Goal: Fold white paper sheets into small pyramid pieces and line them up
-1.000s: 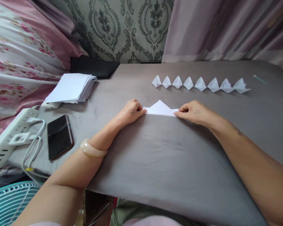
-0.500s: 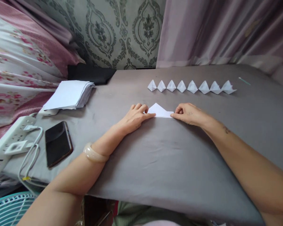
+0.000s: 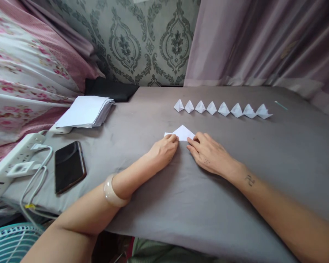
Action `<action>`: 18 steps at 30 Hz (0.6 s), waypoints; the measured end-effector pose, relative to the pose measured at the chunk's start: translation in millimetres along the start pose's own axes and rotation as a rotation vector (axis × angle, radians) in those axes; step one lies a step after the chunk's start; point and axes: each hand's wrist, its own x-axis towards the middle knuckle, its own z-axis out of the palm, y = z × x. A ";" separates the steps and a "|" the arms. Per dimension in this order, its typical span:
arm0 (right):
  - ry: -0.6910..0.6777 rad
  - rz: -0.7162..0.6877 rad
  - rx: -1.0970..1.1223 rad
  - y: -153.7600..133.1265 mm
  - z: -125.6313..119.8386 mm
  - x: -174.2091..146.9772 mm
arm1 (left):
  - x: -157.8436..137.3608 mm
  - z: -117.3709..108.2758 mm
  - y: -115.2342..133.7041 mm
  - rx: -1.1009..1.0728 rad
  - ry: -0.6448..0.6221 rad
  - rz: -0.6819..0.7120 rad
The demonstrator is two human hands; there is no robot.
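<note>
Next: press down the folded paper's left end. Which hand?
Left, likely: the left hand sits close by that end of the folded paper, while the right hand is at the opposite side.

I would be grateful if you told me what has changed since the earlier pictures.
The left hand has moved inward, rightward, from the left end of the folded paper, leaving that end uncovered. The right hand has moved leftward from the right end; its fingers now touch near the lower edge. The row of small folded papers, paper stack and phone stayed put.
</note>
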 end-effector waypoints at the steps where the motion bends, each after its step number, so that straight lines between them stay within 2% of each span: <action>1: 0.005 0.017 -0.021 -1.5 -0.7 -0.8 | -0.9 -0.8 1.7 0.014 -0.014 -0.028; 8: -0.022 0.141 -0.138 -5.9 -6.7 -5.6 | -7.8 -12.6 12.2 0.019 -0.129 -0.213; 12: -0.063 0.181 -0.170 -7.1 -12.5 -7.7 | -11.6 -15.1 14.0 -0.034 -0.099 -0.375; 16: -0.060 0.234 -0.139 7.9 -11.7 -4.1 | -11.7 -11.0 5.6 -0.018 -0.030 -0.366; 18: -0.004 0.318 -0.001 25.9 -5.4 1.1 | -11.2 -6.5 -4.1 -0.030 0.013 -0.366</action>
